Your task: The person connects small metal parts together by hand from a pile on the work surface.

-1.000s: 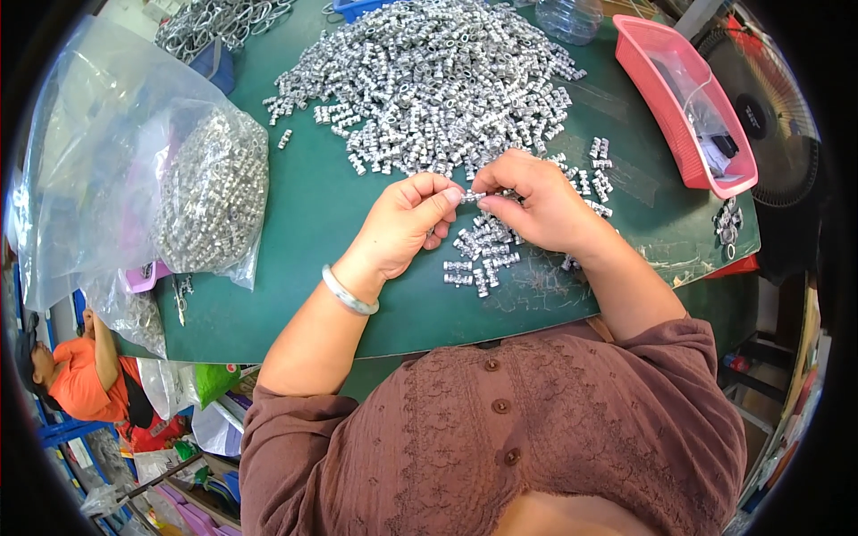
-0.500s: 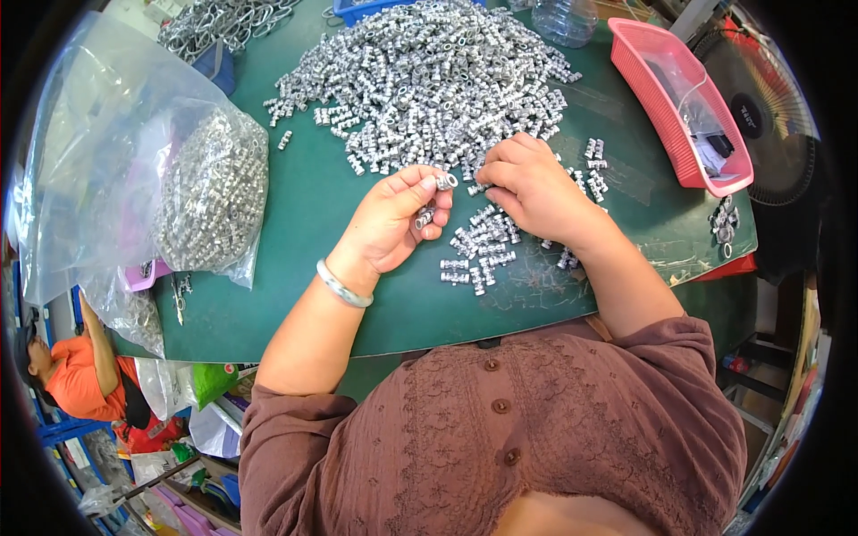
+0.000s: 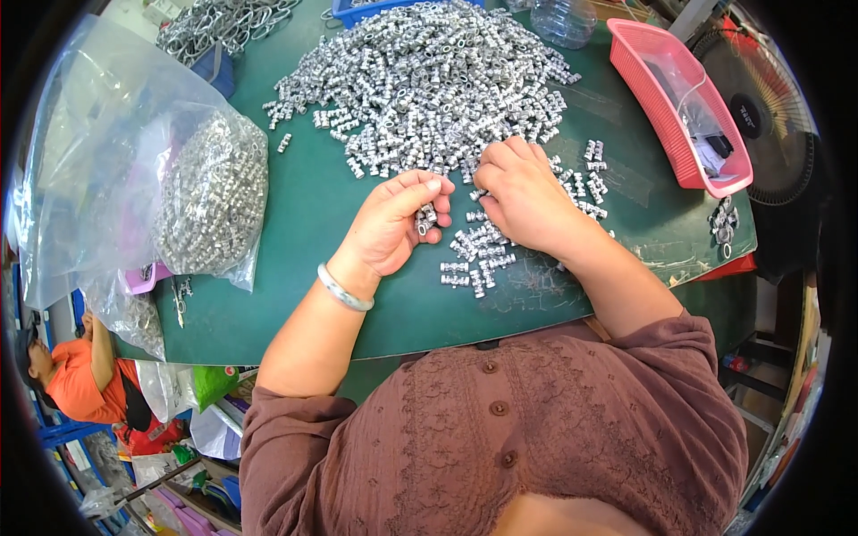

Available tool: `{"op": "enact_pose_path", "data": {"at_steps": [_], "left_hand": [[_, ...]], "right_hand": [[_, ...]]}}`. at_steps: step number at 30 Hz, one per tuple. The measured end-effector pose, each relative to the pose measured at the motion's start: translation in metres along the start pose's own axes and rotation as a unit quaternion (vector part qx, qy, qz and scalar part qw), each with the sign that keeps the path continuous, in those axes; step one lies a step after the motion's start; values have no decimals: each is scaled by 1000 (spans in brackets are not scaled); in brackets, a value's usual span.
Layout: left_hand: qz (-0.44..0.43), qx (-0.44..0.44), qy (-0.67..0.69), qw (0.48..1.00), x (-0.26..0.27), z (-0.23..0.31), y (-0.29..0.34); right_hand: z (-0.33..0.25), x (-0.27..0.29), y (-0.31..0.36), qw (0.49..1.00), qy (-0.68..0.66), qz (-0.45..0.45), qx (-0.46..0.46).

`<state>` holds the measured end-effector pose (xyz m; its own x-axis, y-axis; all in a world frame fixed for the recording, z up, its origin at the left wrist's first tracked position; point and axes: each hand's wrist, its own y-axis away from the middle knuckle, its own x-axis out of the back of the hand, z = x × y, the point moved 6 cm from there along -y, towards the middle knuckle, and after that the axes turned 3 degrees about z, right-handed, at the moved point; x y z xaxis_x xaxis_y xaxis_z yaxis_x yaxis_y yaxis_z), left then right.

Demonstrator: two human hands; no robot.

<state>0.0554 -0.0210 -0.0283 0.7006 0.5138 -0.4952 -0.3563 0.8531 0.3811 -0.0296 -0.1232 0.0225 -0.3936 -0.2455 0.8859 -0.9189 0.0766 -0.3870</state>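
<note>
A large heap of small silver ring-shaped metal fittings [image 3: 429,85] covers the far middle of the green table [image 3: 304,214]. My left hand [image 3: 393,219], a pale bangle on its wrist, curls round a few of these metal fittings [image 3: 426,220], which show between the palm and fingers. At the heap's near edge, my right hand [image 3: 523,196] points down with its fingers bent together. Its fingertips touch the fittings there, and whether one is pinched is hidden. Several loose fittings [image 3: 481,255] lie just below it.
A clear plastic bag [image 3: 214,192] full of similar fittings stands at the left. At the right are a pink basket [image 3: 666,107] and a black fan [image 3: 755,116]. A blue tray [image 3: 357,11] sits behind the heap. A person in orange [image 3: 85,380] is beyond the left edge.
The fitting held at my left thumb tip no longer shows there. My left thumb now lies against the fingers. My right hand has shifted slightly, still at the heap's edge.
</note>
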Motion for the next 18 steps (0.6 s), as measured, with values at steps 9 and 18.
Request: {"op": "enact_pose_path", "data": {"at_steps": [9,18], "left_hand": [[25,-6,-62,998,-3,-1,1],[81,-62,-254,962,-4,3,4]], "right_hand": [[1,0,-2,1000,-17,-9,-1],[1,4,-1,998,-37,54,13]]}}
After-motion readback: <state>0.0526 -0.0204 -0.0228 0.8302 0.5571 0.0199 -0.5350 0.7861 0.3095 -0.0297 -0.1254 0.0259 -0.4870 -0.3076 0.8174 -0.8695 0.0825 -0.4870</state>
